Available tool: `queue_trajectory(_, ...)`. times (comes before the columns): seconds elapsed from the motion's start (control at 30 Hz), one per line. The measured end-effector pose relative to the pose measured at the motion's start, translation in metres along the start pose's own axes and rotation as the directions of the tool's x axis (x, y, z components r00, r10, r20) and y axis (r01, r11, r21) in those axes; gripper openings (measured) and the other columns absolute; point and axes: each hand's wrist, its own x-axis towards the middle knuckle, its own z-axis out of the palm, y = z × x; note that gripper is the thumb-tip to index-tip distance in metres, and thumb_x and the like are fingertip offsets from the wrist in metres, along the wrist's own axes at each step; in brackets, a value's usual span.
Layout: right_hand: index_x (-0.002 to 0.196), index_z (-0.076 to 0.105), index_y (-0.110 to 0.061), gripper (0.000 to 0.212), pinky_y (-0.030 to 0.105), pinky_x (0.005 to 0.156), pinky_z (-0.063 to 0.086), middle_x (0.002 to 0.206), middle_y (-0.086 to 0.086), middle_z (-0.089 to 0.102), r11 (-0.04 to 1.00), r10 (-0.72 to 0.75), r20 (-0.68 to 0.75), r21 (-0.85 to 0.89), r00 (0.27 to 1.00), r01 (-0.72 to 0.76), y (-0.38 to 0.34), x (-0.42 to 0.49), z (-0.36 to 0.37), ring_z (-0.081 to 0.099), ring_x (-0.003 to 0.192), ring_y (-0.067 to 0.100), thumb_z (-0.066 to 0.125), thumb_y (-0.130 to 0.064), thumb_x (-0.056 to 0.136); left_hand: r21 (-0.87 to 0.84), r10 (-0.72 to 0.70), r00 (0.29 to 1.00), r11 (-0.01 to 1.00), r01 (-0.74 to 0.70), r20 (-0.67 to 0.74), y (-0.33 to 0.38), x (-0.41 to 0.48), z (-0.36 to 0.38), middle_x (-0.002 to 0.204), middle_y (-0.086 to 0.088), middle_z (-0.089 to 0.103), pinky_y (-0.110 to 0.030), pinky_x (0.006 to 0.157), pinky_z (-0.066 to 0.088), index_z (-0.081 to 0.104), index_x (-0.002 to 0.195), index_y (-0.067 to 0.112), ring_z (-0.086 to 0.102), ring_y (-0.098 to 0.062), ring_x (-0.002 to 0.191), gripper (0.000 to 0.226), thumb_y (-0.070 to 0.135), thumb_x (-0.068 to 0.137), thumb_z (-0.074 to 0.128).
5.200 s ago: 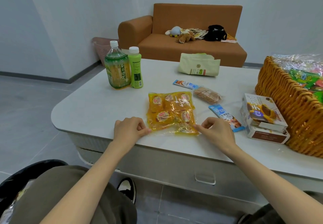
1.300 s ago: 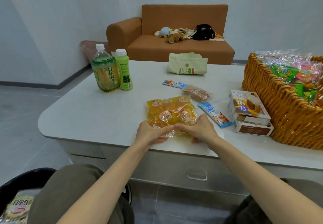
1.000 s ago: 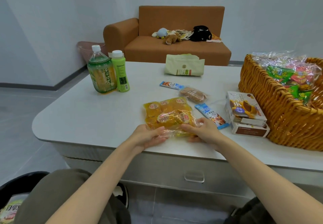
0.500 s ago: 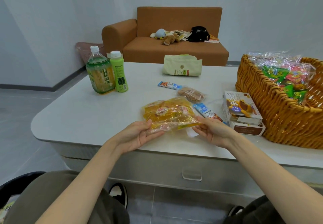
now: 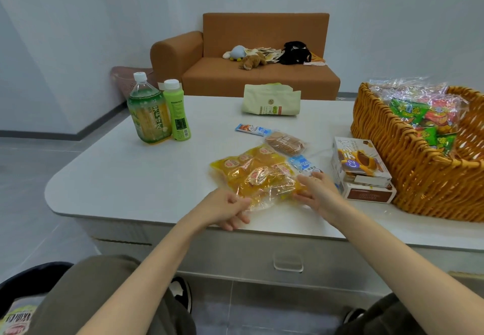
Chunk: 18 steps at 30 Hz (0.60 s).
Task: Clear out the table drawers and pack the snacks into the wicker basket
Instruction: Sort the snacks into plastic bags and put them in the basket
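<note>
A clear bag of yellow-wrapped snacks (image 5: 255, 175) is lifted a little off the white table (image 5: 131, 177), near its front edge. My left hand (image 5: 227, 210) pinches the bag's near left corner. My right hand (image 5: 317, 190) holds its right side from beneath. The wicker basket (image 5: 408, 177) stands at the right, with colourful snack packs (image 5: 419, 114) inside. Below the tabletop, the drawer with a clear handle (image 5: 288, 265) is closed.
On the table are two green bottles (image 5: 157, 112), a pale green pouch (image 5: 271, 103), two blue bars (image 5: 252, 129), a cracker pack (image 5: 285, 142) and stacked boxes (image 5: 358, 169) against the basket. A brown sofa (image 5: 256, 67) stands behind.
Both hands went from pressing the yellow bag flat on the table to gripping its near edge and raising it. My view has shifted, so the basket shows more.
</note>
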Motion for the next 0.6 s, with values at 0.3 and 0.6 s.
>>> queue_trajectory(0.3,0.139,0.043,-0.017,0.044,0.041,0.105,0.032,0.152,0.006,0.031,-0.092,-0.606,0.37,-0.912,0.705,0.399,0.01,-0.013,0.02,0.03,0.131,0.031,0.045,-0.033,0.099,0.597,0.389,0.76,0.802,-0.003,-0.52,0.019,0.016,-0.005,0.093,0.005,0.063,-0.028,0.067,0.042,0.061,0.099,0.022,0.058,-0.016,0.09,0.033,0.049,0.097,0.041)
queue_trajectory(0.6,0.154,0.005,-0.022,0.063,0.056,0.114,-0.009,0.162,0.003,-0.003,0.165,-0.41,0.165,-0.954,0.897,0.25,0.032,0.015,0.073,-0.014,0.145,0.04,0.016,-0.053,0.1,0.57,0.094,0.954,0.817,0.09,-0.285,0.012,0.077,-0.018,0.161,-0.009,0.006,-0.058,0.114,0.008,0.018,0.151,0.039,-0.002,-0.041,0.145,0.046,0.035,0.104,0.021)
